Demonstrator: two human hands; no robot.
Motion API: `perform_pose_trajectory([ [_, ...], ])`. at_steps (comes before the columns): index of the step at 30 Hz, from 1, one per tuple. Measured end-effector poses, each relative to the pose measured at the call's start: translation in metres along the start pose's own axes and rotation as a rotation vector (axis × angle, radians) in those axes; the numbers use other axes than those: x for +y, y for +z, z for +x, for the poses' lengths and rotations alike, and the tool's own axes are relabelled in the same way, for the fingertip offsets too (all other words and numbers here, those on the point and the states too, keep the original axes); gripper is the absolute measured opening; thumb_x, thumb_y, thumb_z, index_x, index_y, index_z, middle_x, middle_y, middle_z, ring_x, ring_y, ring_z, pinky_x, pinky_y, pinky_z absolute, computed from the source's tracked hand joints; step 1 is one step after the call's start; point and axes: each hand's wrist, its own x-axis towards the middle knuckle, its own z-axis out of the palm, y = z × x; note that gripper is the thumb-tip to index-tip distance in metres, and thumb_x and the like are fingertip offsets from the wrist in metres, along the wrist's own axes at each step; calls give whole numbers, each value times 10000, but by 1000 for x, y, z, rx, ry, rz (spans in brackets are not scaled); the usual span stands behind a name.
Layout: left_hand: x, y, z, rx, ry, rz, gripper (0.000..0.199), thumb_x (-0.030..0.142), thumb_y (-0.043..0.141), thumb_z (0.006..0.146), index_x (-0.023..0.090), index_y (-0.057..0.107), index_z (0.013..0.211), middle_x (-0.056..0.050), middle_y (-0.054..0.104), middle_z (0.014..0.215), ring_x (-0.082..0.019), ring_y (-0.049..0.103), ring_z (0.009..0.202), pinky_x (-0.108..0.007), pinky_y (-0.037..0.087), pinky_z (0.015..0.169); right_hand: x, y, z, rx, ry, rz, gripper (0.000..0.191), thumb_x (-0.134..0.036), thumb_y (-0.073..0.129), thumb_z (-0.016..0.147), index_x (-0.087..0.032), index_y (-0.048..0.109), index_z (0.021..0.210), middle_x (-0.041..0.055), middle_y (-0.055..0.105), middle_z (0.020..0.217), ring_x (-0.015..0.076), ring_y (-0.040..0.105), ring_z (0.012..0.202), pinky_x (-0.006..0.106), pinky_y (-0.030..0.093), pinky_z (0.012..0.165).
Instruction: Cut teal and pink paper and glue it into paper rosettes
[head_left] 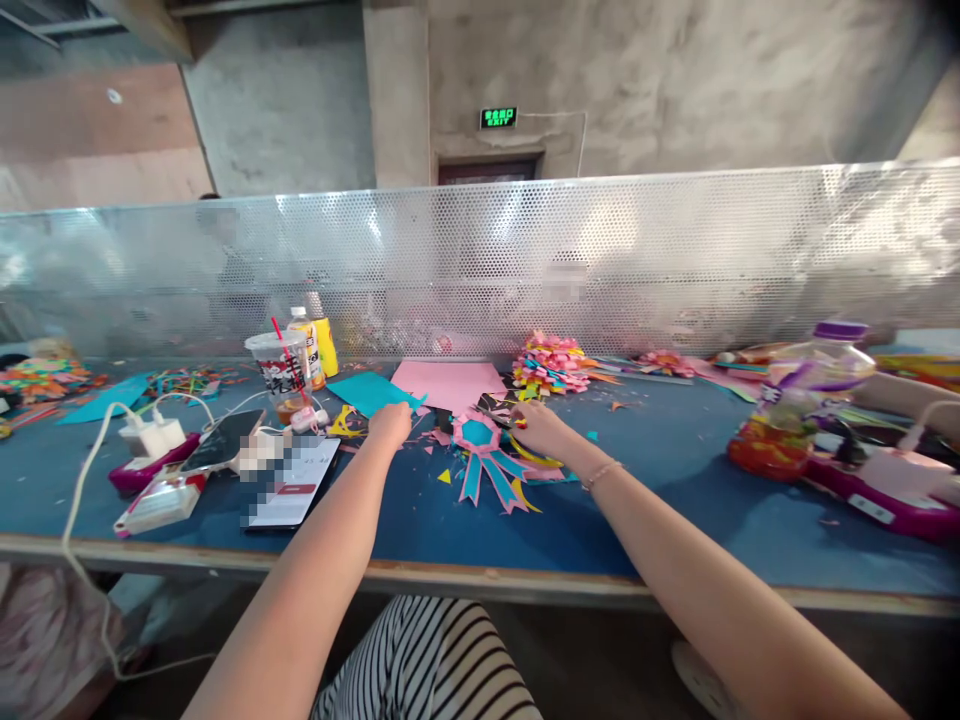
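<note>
In the head view, reaching over the worktop (645,530) with left hand (391,427) curled beside the blue sheet (367,393) and right hand (537,427) bent inward; cannot tell whether pinching anything with either. Between both, with the pink-and-blue paper rosette (478,434) flat, ribbon tails (472,478) towards the near edge, probably for easy reach from either side. Farther back, with pink sheet (450,379) and flower pile (551,362) likely parked within reach; with cup (274,350) and phone (296,490) off left, perhaps to spare knocks.

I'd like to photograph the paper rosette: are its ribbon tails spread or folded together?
Spread: the tails splay out below the rosette, with blue tabletop showing between them.
</note>
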Motion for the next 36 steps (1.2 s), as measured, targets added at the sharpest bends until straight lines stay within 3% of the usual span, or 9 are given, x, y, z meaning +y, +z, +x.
perform_pose_trajectory([
  [3,1,-2,-1,50,-57,-10,295,188,348,810,128,550,1017,-179,623,984,-246,590,939,-324,436,772,9,-2,-2,-109,91,-140,335,-270,513,695,-95,552,978,196,575,1015,279,569,892,311,416,706],
  [6,2,0,0,94,-59,-61,301,174,406,767,112,555,1021,-207,619,967,-269,593,937,-339,438,773,11,-3,-3,-164,141,-175,344,-316,509,702,-110,554,974,182,589,985,270,587,853,306,421,671],
  [11,1,4,0,70,-63,-89,317,154,491,690,104,596,985,-236,591,1016,-315,573,971,-384,437,792,10,-5,1,-179,215,-123,384,-297,585,617,-121,558,957,159,624,929,250,605,792,261,405,564],
  [17,0,-2,-2,72,-89,-62,280,83,394,749,120,613,919,-205,602,982,-282,579,955,-372,438,795,19,-4,2,-251,229,-13,382,-272,604,575,-116,550,919,151,645,851,228,609,701,243,374,474],
  [19,3,-8,-5,138,-79,-52,307,78,358,770,129,584,971,-184,604,966,-268,581,940,-365,442,786,21,-3,1,-210,251,-31,466,-306,610,590,-103,513,998,155,644,851,240,613,718,251,378,487],
  [22,11,-18,-10,339,-25,-70,364,73,328,789,154,524,1084,-152,598,989,-250,565,961,-351,433,808,23,-1,1,-107,258,-102,556,-368,579,655,-56,436,1092,182,634,866,274,616,795,275,396,556],
  [27,19,-29,-15,635,42,-258,428,86,313,811,200,469,1193,-123,551,1142,-244,519,1051,-335,388,890,21,-10,1,-19,284,-119,551,-340,566,692,-40,398,1122,216,608,948,315,589,894,326,410,674],
  [31,19,-32,-16,755,49,-448,423,102,308,821,179,463,1207,-124,538,1162,-246,499,1088,-341,367,927,21,-22,1,156,312,17,496,-326,516,729,-73,396,1138,205,596,993,301,581,888,323,416,672],
  [36,21,-34,-17,854,80,-637,386,148,297,839,163,477,1180,-110,533,1176,-220,473,1120,-320,335,976,21,-26,3,422,224,245,509,-337,519,734,-126,389,1179,149,588,1002,248,558,895,312,425,725],
])
